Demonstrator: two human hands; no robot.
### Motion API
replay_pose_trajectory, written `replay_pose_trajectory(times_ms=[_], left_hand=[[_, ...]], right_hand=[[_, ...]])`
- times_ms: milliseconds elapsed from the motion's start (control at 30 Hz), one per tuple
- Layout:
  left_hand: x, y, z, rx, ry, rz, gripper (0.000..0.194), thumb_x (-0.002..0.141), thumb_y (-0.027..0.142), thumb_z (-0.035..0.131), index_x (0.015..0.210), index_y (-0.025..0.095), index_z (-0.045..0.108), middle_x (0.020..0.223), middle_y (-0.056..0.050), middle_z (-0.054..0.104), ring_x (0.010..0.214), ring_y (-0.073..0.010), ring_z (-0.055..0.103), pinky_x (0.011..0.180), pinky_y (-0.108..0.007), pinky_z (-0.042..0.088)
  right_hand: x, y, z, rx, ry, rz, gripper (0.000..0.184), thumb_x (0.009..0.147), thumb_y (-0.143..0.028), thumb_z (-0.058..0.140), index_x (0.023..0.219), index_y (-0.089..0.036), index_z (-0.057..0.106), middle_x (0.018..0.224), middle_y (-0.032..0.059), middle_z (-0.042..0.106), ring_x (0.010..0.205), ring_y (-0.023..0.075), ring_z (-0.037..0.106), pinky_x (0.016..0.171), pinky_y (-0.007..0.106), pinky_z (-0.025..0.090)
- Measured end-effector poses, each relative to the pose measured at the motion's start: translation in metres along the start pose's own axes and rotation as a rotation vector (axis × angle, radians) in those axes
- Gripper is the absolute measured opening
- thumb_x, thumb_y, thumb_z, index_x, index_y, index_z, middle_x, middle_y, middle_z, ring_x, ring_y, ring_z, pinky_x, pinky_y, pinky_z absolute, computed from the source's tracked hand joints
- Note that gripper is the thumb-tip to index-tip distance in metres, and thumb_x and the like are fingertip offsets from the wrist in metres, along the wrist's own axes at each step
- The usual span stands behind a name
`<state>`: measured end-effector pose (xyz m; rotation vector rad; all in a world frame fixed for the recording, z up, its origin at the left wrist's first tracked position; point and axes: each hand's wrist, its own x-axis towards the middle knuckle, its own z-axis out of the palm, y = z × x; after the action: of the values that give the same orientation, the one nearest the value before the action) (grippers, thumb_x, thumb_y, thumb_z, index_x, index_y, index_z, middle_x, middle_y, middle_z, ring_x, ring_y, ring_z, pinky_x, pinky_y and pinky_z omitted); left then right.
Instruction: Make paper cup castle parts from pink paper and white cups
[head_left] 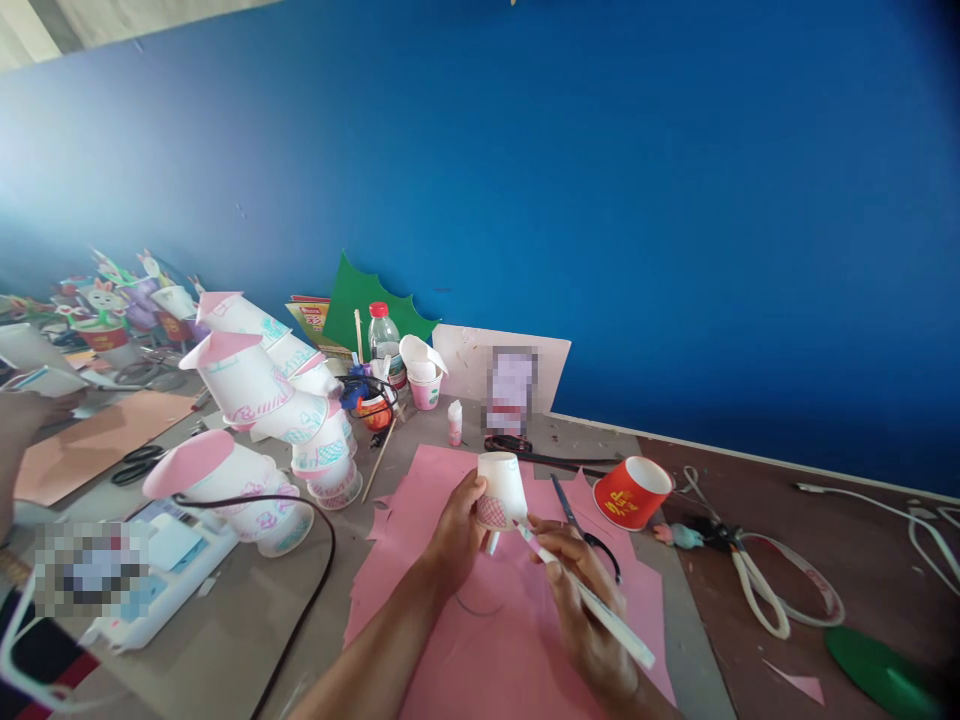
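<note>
My left hand [454, 535] is closed on a white paper cup [504, 488], held upside down above a pink sheet [480, 640]. A pink crisscross pattern is drawn low on the cup's side. In my right hand [589, 590] is a white marker pen [604, 615], its pink end close to the cup's lower edge; I cannot tell whether it touches. A short white piece shows just below the cup, partly hidden by my left hand. Dark-handled scissors [585, 525] lie on the sheet, beyond my right hand.
Stacked decorated paper cups with pink cone tops [255, 385] stand left. A red paper cup [632, 492] sits right, near a cord [765, 595]. A small bottle [454, 423] stands behind the sheet. A black cable [330, 545] crosses the table. Another person's arm [22, 440] is far left.
</note>
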<state>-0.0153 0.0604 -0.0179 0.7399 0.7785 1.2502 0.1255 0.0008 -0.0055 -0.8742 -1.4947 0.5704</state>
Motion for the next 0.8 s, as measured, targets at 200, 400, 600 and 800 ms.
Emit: replay_pose_trajectory(times_ms=[200, 400, 600, 800], left_hand=[[-0.0005, 0.0013, 0.0001, 0.021, -0.005, 0.021, 0.031, 0.081, 0.047, 0.051, 0.087, 0.017, 0.055, 0.058, 0.003, 0.052, 0.044, -0.0106, 0.045, 0.035, -0.019, 0.029], [-0.0018, 0.0026, 0.0008, 0.055, -0.006, 0.042, 0.031, 0.083, 0.046, 0.05, 0.088, 0.016, 0.056, 0.057, 0.003, 0.052, 0.044, -0.0104, 0.042, 0.035, -0.021, 0.028], [-0.0033, 0.004, 0.0018, 0.074, -0.014, 0.05, 0.032, 0.083, 0.046, 0.048, 0.09, 0.016, 0.057, 0.057, 0.003, 0.05, 0.044, -0.0099, 0.041, 0.036, -0.02, 0.029], [-0.0034, 0.0039, 0.0015, 0.082, -0.009, 0.045, 0.032, 0.083, 0.046, 0.048, 0.089, 0.016, 0.057, 0.057, 0.003, 0.051, 0.043, -0.0096, 0.042, 0.036, -0.02, 0.029]], right_hand=[[0.0003, 0.0021, 0.0017, 0.0, 0.01, 0.001, 0.013, 0.091, -0.025, 0.05, 0.094, -0.023, 0.062, 0.094, 0.0086, 0.068, 0.096, 0.0245, 0.066, 0.075, 0.035, 0.055], [-0.0011, 0.005, 0.0005, 0.017, -0.025, 0.028, 0.014, 0.091, -0.025, 0.048, 0.096, -0.022, 0.061, 0.095, 0.009, 0.067, 0.098, 0.0253, 0.066, 0.076, 0.036, 0.055], [-0.0029, 0.0043, 0.0002, -0.002, -0.015, 0.029, 0.014, 0.091, -0.025, 0.049, 0.096, -0.023, 0.061, 0.094, 0.0078, 0.067, 0.098, 0.0238, 0.065, 0.075, 0.033, 0.055], [-0.0014, 0.0047, 0.0001, -0.022, -0.019, 0.03, 0.014, 0.091, -0.026, 0.048, 0.096, -0.023, 0.062, 0.095, 0.0078, 0.067, 0.096, 0.0223, 0.065, 0.073, 0.031, 0.054]])
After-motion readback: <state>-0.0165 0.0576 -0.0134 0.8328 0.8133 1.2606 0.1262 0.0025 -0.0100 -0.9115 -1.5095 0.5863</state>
